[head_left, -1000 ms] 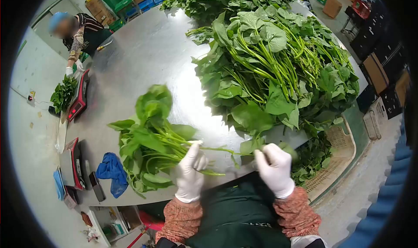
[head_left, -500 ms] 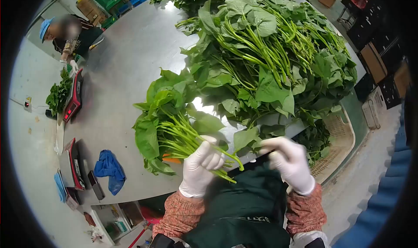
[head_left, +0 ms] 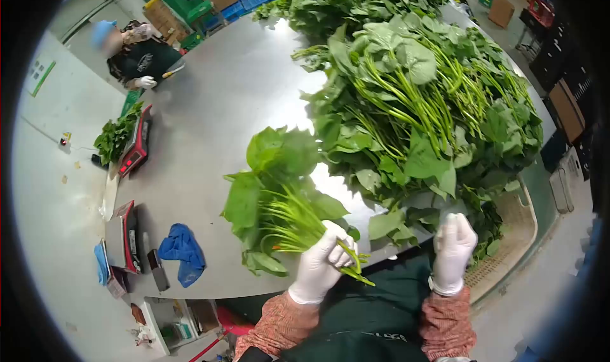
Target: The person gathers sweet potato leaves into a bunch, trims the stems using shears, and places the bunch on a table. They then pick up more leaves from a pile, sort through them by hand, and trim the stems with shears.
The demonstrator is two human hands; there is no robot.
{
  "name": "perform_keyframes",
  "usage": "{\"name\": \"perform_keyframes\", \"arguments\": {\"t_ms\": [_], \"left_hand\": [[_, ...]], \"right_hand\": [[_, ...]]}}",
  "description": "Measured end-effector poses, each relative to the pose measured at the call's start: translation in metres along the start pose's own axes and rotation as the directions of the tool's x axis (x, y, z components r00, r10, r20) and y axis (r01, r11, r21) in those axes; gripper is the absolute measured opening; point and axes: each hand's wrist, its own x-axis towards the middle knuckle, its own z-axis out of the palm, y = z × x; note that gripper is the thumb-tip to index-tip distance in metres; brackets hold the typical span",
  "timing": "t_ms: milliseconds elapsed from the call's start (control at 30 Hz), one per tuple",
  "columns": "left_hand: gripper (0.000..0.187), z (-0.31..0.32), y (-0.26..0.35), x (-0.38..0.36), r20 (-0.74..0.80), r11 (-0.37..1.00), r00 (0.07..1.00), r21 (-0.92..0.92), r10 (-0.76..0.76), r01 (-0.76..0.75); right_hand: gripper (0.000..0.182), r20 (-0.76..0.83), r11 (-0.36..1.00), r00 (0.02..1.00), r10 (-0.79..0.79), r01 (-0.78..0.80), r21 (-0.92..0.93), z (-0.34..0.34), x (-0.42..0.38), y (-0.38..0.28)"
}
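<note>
My left hand [head_left: 324, 260], in a white glove, is closed around the stems of a bunch of leafy greens [head_left: 292, 213]. The leaves point up and left over the metal table, and cut stem ends stick out below my fingers. My right hand [head_left: 454, 248], also gloved, is raised at the table's near edge with its fingers pressed together; whatever is between them is hidden. Beyond it lies a large heap of leafy greens [head_left: 406, 108] with long stems. A few loose leaves [head_left: 391, 225] hang at the edge between my hands.
A beige crate [head_left: 515, 228] with greens stands at the right below the table [head_left: 210, 108]. On the left are two red scales [head_left: 136, 143], one holding greens, and a blue cloth [head_left: 182, 251]. A co-worker [head_left: 143, 57] stands at the far left, near a knife [head_left: 173, 71].
My view has shifted, so the table sits further right and lower. My right hand has moved away from the bunch and its fingers now point up. My left hand keeps hold of the greens.
</note>
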Motion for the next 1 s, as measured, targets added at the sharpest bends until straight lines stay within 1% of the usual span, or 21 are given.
{"name": "perform_keyframes", "arguments": {"t_ms": [33,100,133,167,200,233,267,300,367,400,500,533,633,733,767,833,867,900,967,1000], "left_hand": [[0.021,-0.008,0.000,-0.002,-0.058,0.999,0.998,0.011,-0.036,0.037],[0.021,-0.004,-0.002,-0.001,-0.029,0.992,0.999,0.127,-0.022,0.026],[0.020,-0.007,-0.005,0.000,-0.036,0.995,0.999,0.088,-0.035,0.038],[0.020,-0.006,-0.006,-0.001,-0.038,0.996,0.999,0.081,-0.028,0.031],[0.020,-0.004,-0.007,0.000,-0.038,0.997,0.999,0.071,-0.021,0.023],[0.020,-0.003,-0.008,0.000,-0.038,0.998,0.999,0.062,-0.014,0.016],[0.021,-0.003,-0.008,0.000,-0.026,0.998,1.000,0.053,-0.013,0.014],[0.021,-0.004,-0.008,-0.001,-0.022,0.998,1.000,0.055,-0.022,0.023],[0.021,-0.007,-0.007,-0.003,-0.017,0.997,0.999,0.068,-0.044,0.045],[0.021,-0.007,-0.006,-0.004,-0.023,0.997,0.999,0.062,-0.042,0.043],[0.020,-0.005,-0.004,-0.005,-0.023,0.997,0.999,0.068,-0.024,0.026],[0.020,-0.006,-0.005,-0.005,-0.041,0.996,0.998,0.083,-0.040,0.043],[0.020,-0.006,-0.007,-0.006,-0.030,0.994,0.997,0.087,-0.065,0.067],[0.021,-0.004,-0.007,-0.008,0.028,0.993,0.995,0.073,-0.095,0.092],[0.021,-0.002,-0.006,-0.009,0.035,0.990,0.992,0.066,-0.124,0.121],[0.021,0.001,-0.007,-0.012,0.053,0.982,0.981,0.054,-0.186,0.183],[0.022,0.002,-0.014,-0.013,0.057,0.989,0.987,0.021,-0.147,0.146],[0.022,0.003,-0.018,-0.015,0.066,0.985,0.983,0.009,-0.172,0.172],[0.022,0.007,-0.023,-0.018,0.086,0.974,0.971,-0.015,-0.222,0.224],[0.022,0.009,-0.026,-0.019,0.119,0.971,0.965,-0.018,-0.233,0.237]], "right_hand": [[0.040,-0.044,0.967,0.977,0.211,-0.202,0.155,-0.020,0.003,0.002],[0.046,0.070,0.988,0.985,0.155,-0.155,-0.006,-0.021,0.003,-0.005],[0.046,0.155,0.990,0.978,0.138,-0.129,-0.064,-0.018,-0.003,-0.011],[0.044,0.266,0.989,0.953,0.148,-0.135,-0.066,-0.014,-0.009,-0.018],[0.037,0.364,0.996,0.931,-0.035,0.061,-0.062,-0.004,-0.012,-0.017],[0.031,0.436,0.957,0.886,-0.157,0.246,-0.155,0.007,-0.015,-0.026],[0.030,0.554,0.912,0.811,-0.189,0.354,-0.206,0.014,-0.016,-0.036],[0.029,0.609,0.826,0.755,-0.242,0.490,-0.278,0.024,-0.018,-0.048],[0.026,0.626,0.731,0.714,-0.312,0.602,-0.322,0.034,-0.025,-0.045],[0.022,0.618,0.738,0.722,-0.312,0.594,-0.321,0.036,-0.026,-0.045],[0.020,0.603,0.723,0.734,-0.313,0.596,-0.351,0.034,-0.029,-0.040],[0.019,0.611,0.720,0.727,-0.312,0.601,-0.348,0.033,-0.029,-0.043],[0.018,0.611,0.739,0.728,-0.309,0.589,-0.327,0.030,-0.031,-0.045],[0.018,0.602,0.816,0.733,-0.316,0.534,-0.222,0.028,-0.022,-0.052],[0.015,0.574,0.822,0.756,-0.316,0.520,-0.232,0.027,-0.017,-0.055],[0.015,0.510,0.760,0.763,-0.398,0.585,-0.282,0.031,-0.004,-0.060],[0.017,0.466,0.757,0.771,-0.435,0.593,-0.275,0.035,0.003,-0.062],[0.022,0.442,0.748,0.760,-0.477,0.615,-0.250,0.040,0.011,-0.065],[0.027,0.399,0.711,0.742,-0.538,0.654,-0.259,0.052,0.026,-0.065],[0.029,0.414,0.648,0.704,-0.577,0.703,-0.293,0.056,0.034,-0.070]]}}
